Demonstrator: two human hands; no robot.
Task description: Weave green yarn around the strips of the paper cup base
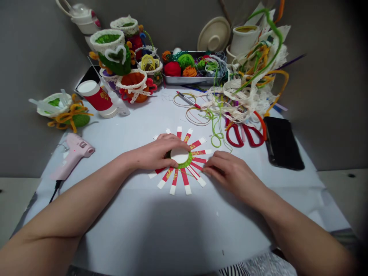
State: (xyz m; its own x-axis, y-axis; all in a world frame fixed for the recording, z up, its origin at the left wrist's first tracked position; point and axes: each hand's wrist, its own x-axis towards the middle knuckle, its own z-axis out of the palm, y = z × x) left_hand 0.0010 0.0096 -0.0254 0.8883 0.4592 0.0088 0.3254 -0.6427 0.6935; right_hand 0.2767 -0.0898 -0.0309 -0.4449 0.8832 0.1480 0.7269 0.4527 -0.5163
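A paper cup cut into red and white strips [184,180] lies flattened like a sunburst on the white table [161,230]. Green yarn [187,163] is wound round its white round base [179,156]. My left hand [156,153] rests over the left side of the base, fingers curled and pressing it down. My right hand [230,172] sits at the right side, fingertips pinched on a strip or the yarn there; I cannot make out which. A loose green yarn strand [216,128] trails off toward the back.
A pink glue gun [73,151] lies left. Red scissors [244,132] and a black phone [281,143] lie right. Decorated yarn cups [126,65], a red paper cup [96,97], a tin of yarn balls [189,69] and a heap of lace and pipe cleaners [253,73] crowd the back.
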